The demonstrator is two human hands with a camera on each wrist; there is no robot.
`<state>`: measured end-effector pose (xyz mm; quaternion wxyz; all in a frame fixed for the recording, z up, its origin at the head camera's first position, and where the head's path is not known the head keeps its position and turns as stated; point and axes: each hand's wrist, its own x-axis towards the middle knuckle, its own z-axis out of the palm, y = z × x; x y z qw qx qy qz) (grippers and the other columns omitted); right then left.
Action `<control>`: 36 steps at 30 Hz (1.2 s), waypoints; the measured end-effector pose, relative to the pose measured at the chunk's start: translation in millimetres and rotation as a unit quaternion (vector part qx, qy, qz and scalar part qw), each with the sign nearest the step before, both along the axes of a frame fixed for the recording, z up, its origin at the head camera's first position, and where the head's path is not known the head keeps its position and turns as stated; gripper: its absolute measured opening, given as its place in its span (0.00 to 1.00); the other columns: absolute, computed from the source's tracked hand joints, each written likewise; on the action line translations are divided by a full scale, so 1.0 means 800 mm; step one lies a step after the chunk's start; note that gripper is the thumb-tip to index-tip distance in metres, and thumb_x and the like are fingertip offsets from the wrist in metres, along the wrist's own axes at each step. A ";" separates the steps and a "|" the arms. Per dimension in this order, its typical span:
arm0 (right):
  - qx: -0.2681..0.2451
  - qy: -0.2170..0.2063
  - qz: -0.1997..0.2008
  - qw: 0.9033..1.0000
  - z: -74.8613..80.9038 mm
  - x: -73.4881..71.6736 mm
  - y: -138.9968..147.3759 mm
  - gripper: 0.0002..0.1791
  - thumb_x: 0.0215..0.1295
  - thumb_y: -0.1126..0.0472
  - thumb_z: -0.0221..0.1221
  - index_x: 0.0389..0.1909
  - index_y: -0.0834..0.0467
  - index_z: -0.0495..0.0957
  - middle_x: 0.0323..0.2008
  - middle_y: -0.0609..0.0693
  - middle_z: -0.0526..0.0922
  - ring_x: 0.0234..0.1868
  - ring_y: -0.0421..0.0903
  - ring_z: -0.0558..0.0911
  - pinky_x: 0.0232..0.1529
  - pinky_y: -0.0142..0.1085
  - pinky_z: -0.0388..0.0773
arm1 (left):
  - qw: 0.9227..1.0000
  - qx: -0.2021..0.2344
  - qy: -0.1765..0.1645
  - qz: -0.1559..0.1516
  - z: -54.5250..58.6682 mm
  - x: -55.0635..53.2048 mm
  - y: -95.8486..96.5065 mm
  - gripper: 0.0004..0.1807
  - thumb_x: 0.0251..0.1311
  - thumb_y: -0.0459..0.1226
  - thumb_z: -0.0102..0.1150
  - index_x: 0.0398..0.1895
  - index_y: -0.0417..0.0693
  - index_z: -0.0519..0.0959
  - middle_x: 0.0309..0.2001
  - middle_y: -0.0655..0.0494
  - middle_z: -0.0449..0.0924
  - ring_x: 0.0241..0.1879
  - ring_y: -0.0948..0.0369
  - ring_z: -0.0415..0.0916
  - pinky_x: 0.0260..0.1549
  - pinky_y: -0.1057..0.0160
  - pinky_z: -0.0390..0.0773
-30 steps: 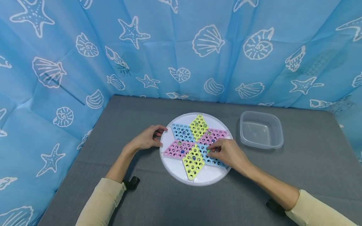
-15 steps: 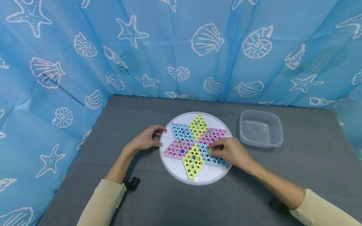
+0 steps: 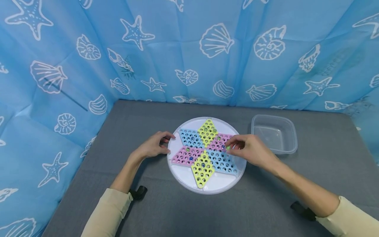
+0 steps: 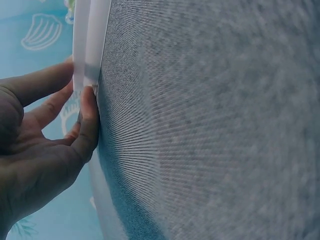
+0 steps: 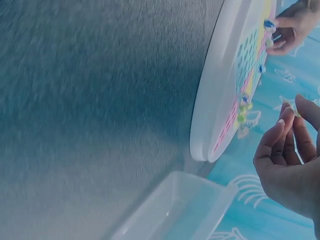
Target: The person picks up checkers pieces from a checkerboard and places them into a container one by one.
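Note:
A round white Chinese checkers board (image 3: 221, 185) carries a star of yellow, blue and pink perforated sections. Thumb and curved fingers of my left hand (image 3: 153, 144) hold its left rim; the left wrist view shows the fingertips right against the white side wall (image 4: 89, 47). Above the board's right side, my right hand (image 3: 253, 149) pinches a green marble (image 3: 228, 148) between thumb and fingertips. Close beside it a blue marble (image 3: 223, 146) sits in the pink section, with a green marble (image 3: 218, 138) farther back. Several more blue and green marbles are spread over the other sections.
A clear plastic container (image 3: 273, 135) stands behind and right of the board, close to my right hand. Grey cloth (image 3: 183, 214) covers the table. A blue seashell-print curtain (image 3: 177, 49) hangs along the back and left edges.
My right hand has picked the green marble out of the right blue section and moved it up and to the right. My left hand has stayed at the rim.

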<state>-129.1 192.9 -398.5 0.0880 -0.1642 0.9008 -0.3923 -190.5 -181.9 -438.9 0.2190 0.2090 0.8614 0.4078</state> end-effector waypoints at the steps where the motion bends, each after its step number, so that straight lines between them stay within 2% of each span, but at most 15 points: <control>1: -0.001 0.001 -0.001 1.000 0.001 0.000 0.002 0.09 0.60 0.62 0.68 0.41 0.57 0.85 0.29 0.44 0.82 0.32 0.43 0.79 0.32 0.33 0.75 | 1.000 -0.002 -0.001 0.001 0.000 0.000 0.000 0.27 0.57 0.24 0.65 0.61 0.37 0.72 0.53 0.39 0.66 0.52 0.48 0.69 0.48 0.55 0.75; 12: -0.022 0.023 -0.003 0.999 0.015 -0.007 0.025 0.10 0.61 0.63 0.67 0.44 0.59 0.85 0.32 0.47 0.83 0.32 0.44 0.78 0.32 0.32 0.75 | 1.000 0.000 -0.006 0.003 0.000 0.001 -0.002 0.27 0.58 0.26 0.66 0.61 0.37 0.73 0.55 0.38 0.66 0.54 0.46 0.68 0.48 0.53 0.75; 19: -0.013 0.031 -0.024 0.999 0.023 -0.015 0.046 0.11 0.63 0.61 0.66 0.45 0.58 0.85 0.32 0.49 0.82 0.33 0.45 0.79 0.33 0.32 0.76 | 1.000 -0.012 -0.011 0.016 0.000 0.003 -0.003 0.24 0.58 0.27 0.66 0.59 0.41 0.76 0.55 0.39 0.65 0.55 0.45 0.68 0.51 0.51 0.75; 29: -0.043 0.054 -0.040 0.997 0.008 -0.035 0.081 0.11 0.65 0.63 0.64 0.47 0.61 0.83 0.35 0.52 0.83 0.33 0.44 0.80 0.32 0.29 0.76 | 1.000 -0.006 0.004 0.010 -0.005 0.002 -0.003 0.23 0.57 0.27 0.66 0.58 0.40 0.76 0.53 0.41 0.66 0.53 0.48 0.69 0.49 0.53 0.75; 36: -0.035 0.059 -0.067 0.995 -0.003 -0.047 0.100 0.10 0.67 0.64 0.62 0.47 0.61 0.82 0.36 0.54 0.84 0.34 0.44 0.81 0.33 0.27 0.75 | 0.999 -0.019 -0.024 0.035 -0.002 0.002 0.000 0.24 0.57 0.26 0.66 0.59 0.44 0.77 0.55 0.42 0.65 0.56 0.48 0.68 0.52 0.51 0.74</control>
